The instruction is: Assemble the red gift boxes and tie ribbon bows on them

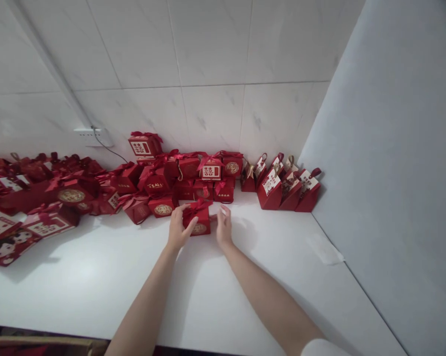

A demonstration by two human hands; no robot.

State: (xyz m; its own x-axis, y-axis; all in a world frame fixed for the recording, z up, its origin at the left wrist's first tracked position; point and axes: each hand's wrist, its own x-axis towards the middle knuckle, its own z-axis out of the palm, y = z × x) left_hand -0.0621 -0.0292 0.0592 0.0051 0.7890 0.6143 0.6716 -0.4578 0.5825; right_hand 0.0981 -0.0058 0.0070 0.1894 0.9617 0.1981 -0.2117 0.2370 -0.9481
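Note:
A red gift box (203, 220) with a ribbon bow on top and a round gold emblem stands on the white table, in front of a row of similar boxes. My left hand (179, 228) grips its left side, with the thumb across the front. Just to the right of the box is my right hand (224, 226), its fingers apart and lightly bent, holding nothing. A narrow gap seems to lie between that hand and the box. A neighbouring red box (163, 206) with a gold emblem sits left of my left hand.
Stacked red boxes (156, 180) line the tiled wall (211, 113). Triangular handled boxes (290, 190) stand at the right beside a grey panel (393, 148). Larger red boxes (52, 221) are at the left. A white slip (325, 248) lies near the panel.

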